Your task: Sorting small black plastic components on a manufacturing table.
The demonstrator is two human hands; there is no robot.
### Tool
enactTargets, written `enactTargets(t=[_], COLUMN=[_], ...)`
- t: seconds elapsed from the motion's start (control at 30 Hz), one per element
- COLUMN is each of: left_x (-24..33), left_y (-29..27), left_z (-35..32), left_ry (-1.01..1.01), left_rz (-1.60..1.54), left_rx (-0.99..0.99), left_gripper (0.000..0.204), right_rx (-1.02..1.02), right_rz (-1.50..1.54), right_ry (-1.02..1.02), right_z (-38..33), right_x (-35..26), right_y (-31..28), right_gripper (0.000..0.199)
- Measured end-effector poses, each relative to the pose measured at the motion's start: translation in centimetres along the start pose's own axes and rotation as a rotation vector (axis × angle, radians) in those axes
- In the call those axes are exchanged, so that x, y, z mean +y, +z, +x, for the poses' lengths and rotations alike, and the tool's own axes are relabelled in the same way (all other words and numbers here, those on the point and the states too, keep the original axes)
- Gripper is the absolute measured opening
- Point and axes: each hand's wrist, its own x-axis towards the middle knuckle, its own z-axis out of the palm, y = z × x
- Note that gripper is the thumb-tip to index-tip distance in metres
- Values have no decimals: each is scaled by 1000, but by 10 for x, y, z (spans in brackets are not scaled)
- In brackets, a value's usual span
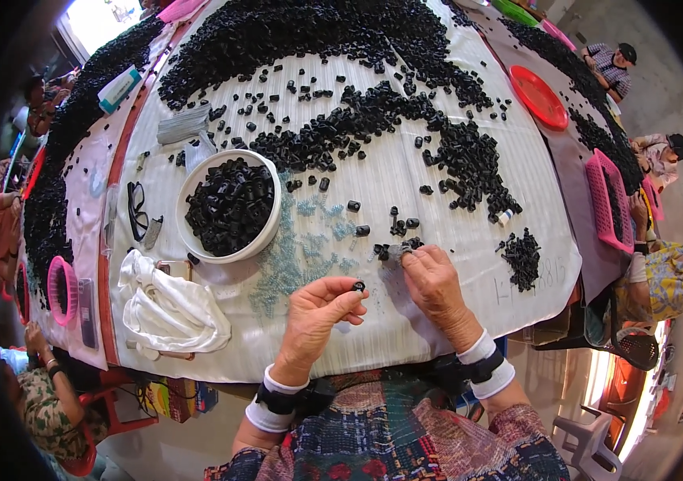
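Note:
My left hand (321, 314) pinches a small black plastic part (357, 286) between thumb and fingertips, above the cloth near the table's front edge. To its right, my right hand (435, 287) has its fingers drawn together, low over the cloth at a small grey scrap (394, 252) and a few black parts. What its fingertips hold, if anything, is hidden. Just beyond the hands lie loose black caps (363, 231). Clear bluish small pieces (309, 248) are scattered to the left. A white bowl (276, 210) full of black caps stands behind them.
A bunched white cloth (169, 309) and dark-framed glasses (137, 212) lie at left. Heaps of black parts (317, 32) spread across the far table. A small black pile (522, 258) sits at right. A red tray (538, 96) and pink basket (608, 200) are farther right; people sit around.

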Motion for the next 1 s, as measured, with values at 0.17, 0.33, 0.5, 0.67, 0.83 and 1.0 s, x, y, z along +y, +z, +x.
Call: enactTargets(t=[0.17, 0.33, 0.5, 0.67, 0.83, 1.0], left_x=[2, 9, 10, 8, 7, 1], left_y=[7, 21, 28, 30, 33, 32], left_z=[-1, -8, -13, -16, -19, -19], left_ry=[19, 63, 91, 106, 122, 132], left_rz=[28, 76, 103, 133, 153, 171], left_rx=[-32, -45, -57, -48, -38, -37], left_gripper=[22, 22, 22, 22, 22, 23], right_rx=[143, 259, 277, 316, 317, 317], right_rz=[345, 683, 683, 562, 550, 510], right_ry=[205, 292, 277, 206, 207, 181], right_z=[7, 14, 12, 10, 6, 4], right_x=[-32, -65, -69, -70, -70, -70], right_y=[-21, -40, -39, -36, -35, -34], right_gripper=[24, 26, 27, 25, 22, 22])
